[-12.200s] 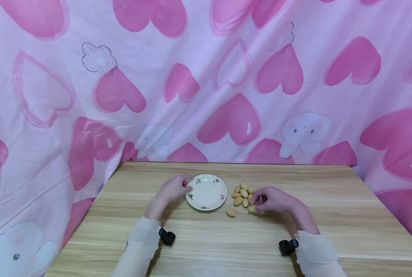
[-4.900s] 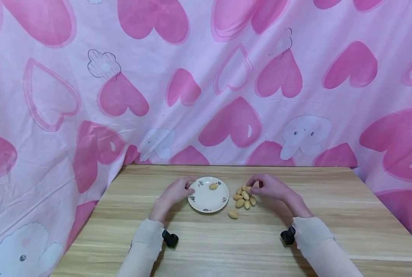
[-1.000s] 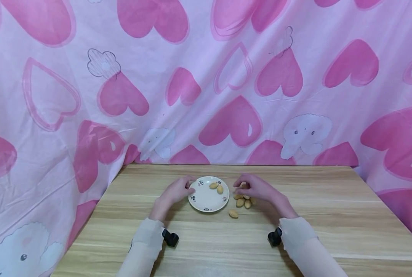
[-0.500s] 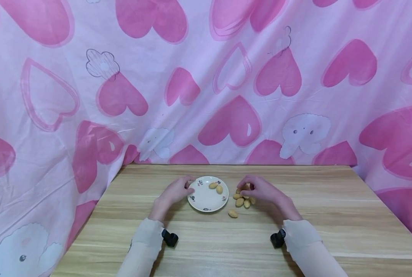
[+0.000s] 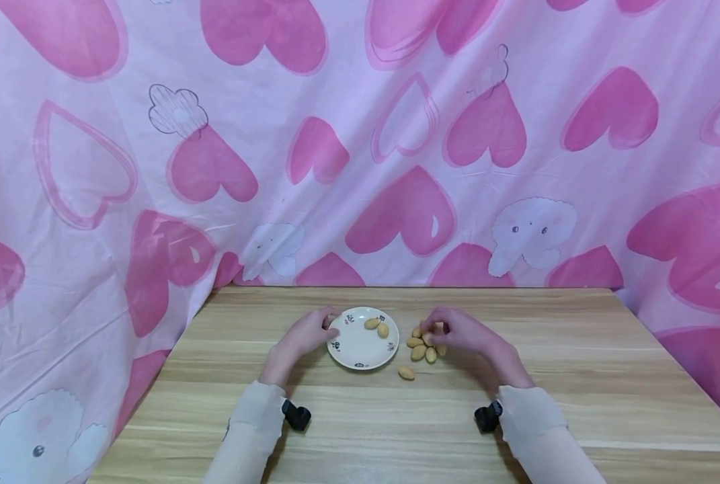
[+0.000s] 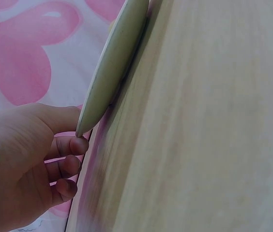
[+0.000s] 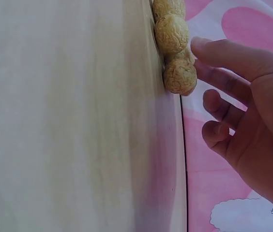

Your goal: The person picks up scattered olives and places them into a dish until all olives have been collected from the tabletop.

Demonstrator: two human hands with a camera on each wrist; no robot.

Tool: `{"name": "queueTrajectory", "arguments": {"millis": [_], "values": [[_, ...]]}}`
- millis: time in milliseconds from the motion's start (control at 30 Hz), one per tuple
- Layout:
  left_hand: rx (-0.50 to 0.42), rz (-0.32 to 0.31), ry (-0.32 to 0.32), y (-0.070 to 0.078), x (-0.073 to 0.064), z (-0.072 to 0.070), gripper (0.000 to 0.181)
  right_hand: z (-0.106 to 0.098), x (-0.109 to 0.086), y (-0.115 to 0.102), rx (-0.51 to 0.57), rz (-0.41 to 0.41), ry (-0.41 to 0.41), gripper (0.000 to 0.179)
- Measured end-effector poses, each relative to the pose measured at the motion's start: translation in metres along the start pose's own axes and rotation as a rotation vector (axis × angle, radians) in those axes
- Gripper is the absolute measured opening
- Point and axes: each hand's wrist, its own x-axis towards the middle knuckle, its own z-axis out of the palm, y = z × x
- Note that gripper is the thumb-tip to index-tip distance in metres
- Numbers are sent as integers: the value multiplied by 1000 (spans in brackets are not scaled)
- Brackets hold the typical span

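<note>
In the head view, my left hand (image 5: 304, 336) holds the white plate (image 5: 360, 349) at its left rim. The left wrist view shows the thumb and fingers pinching the edge of the plate (image 6: 110, 72). Two tan oval nuts (image 5: 383, 330) lie on the plate's far side. My right hand (image 5: 462, 331) is over the small pile of similar nuts (image 5: 418, 352), partly covering it. In the right wrist view, the thumb tip of my right hand (image 7: 252, 96) is beside wrinkled nuts (image 7: 180, 76); the other fingers are loosely bent. Whether it touches one is unclear.
One loose nut (image 5: 406, 373) lies apart, in front of the pile and right of the plate. Everything rests on a wood-grain table (image 5: 390, 430). Behind it hangs a pink cloth with hearts (image 5: 402, 212). A black camera sits on each wrist.
Compared with the oldest frame, two nuts now lie on the plate. Over the last second my right hand has shifted right, away from the plate, over the pile. My left hand stays on the rim.
</note>
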Motion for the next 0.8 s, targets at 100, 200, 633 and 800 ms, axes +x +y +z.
{"name": "queueTrajectory", "arguments": {"millis": [100,200,633,800], "values": [[0,2,-1,0,0,-1,47,-1,0,-1,-5,10,-6,24],[-3,1,-2,1,0,0,47,1,0,-1,-2,40,-11,25],[11,9,6,0,1,1,47,6,0,3,17,124,-1,24],[14,8,5,-2,1,1,46,6,0,3,5,120,8,24]]}}
